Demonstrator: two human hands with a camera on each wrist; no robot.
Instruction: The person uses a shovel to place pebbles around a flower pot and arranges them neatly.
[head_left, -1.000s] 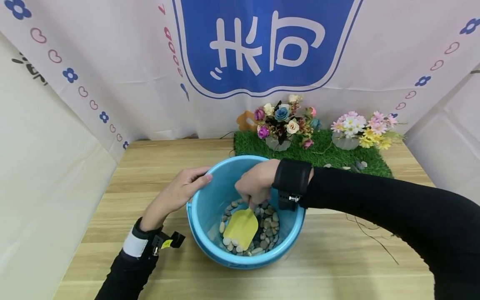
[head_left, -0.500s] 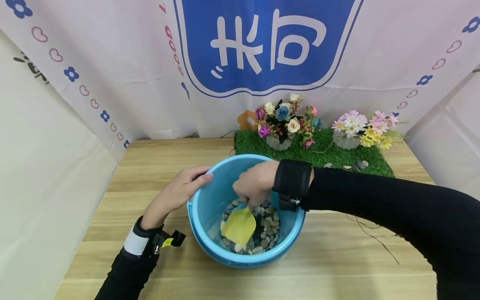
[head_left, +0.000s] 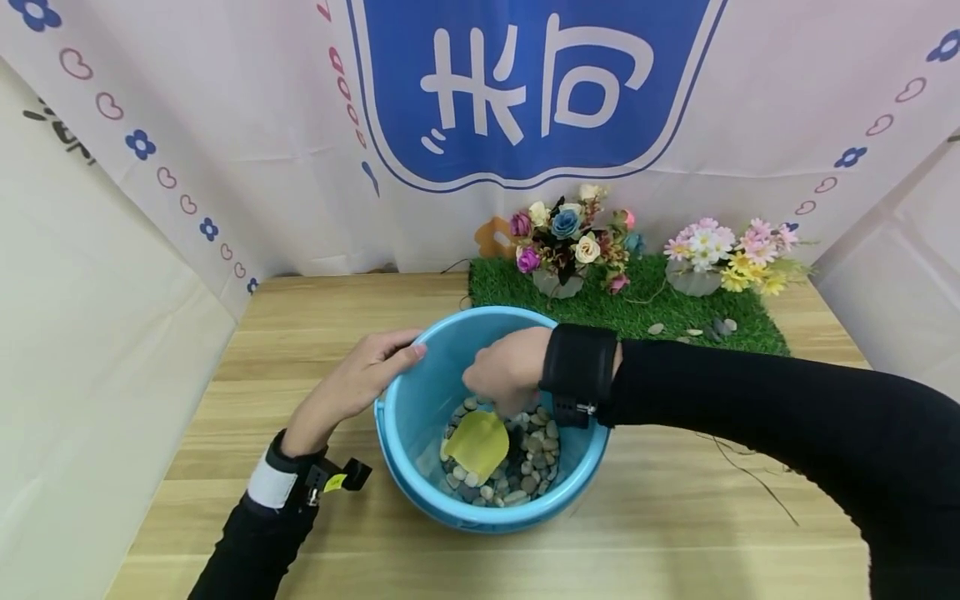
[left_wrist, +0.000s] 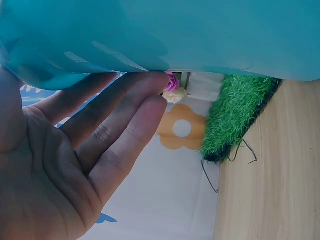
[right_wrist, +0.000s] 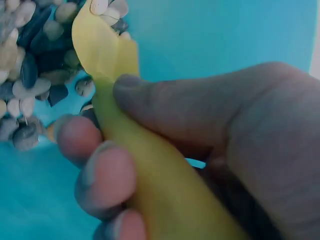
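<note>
A wide wooden surface carries everything, backed by a pale cloth banner whose blue panel bears two large white characters; I cannot read them with confidence, and no other writing or brand shows. At the far edge lies a green turf mat with two flower arrangements on it and a few loose stones.

In the middle stands a blue bucket. The left hand steadies it at the near-left rim, thumb over the lip and straight fingers flat against the outer wall. A layer of pebbles covers the bucket's bottom.

The right hand reaches inside, its fingers and thumb curled round the handle of a yellow scoop. The scoop's blade rests tip-down among the pebbles.

By my reading, the scooping is only under way: the blade digs into the stones but looks to carry almost none, perhaps one or two at its tip in the right wrist view, which is too close to be sure. Nearly all the pebbles lie in the bucket, so lifting a load out is left.
</note>
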